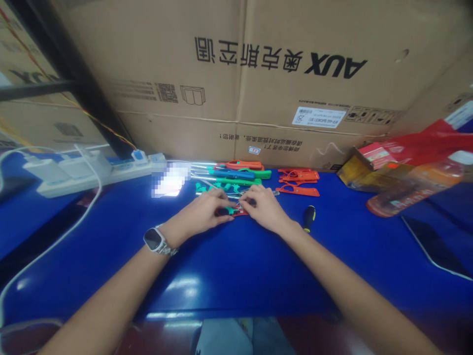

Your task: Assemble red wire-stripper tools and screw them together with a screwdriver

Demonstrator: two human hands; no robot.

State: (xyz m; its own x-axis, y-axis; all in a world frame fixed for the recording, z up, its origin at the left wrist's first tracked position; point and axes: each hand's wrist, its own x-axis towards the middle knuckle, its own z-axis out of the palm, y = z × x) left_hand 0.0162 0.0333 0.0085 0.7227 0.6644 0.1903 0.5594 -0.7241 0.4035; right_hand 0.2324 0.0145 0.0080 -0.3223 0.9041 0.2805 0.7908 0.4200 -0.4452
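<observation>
Over the blue table (pixel 229 266), both of my hands meet at a small red and green plastic part (pixel 241 210), partly hidden by my fingers. My left hand (pixel 205 212), on the arm with a watch (pixel 155 240), has its fingers curled around the green end. My right hand (pixel 264 209) pinches at the red end, thumb and fingertips together. Just behind lie small green plastic pieces (pixel 205 188) and long-handled plastic tools with metal rods, among them a blue one (pixel 236 174) and an orange one (pixel 246 164). Orange handle shells (pixel 300 191) lie to the right.
A black and yellow screwdriver (pixel 309 218) lies right of my right hand. Farther right are a drink bottle (pixel 410 192), a red bag (pixel 428 143) and a dark phone or tablet (pixel 436 246). A power strip (pixel 70 180) with cables stands left. A large cardboard box (pixel 240 98) closes off the back.
</observation>
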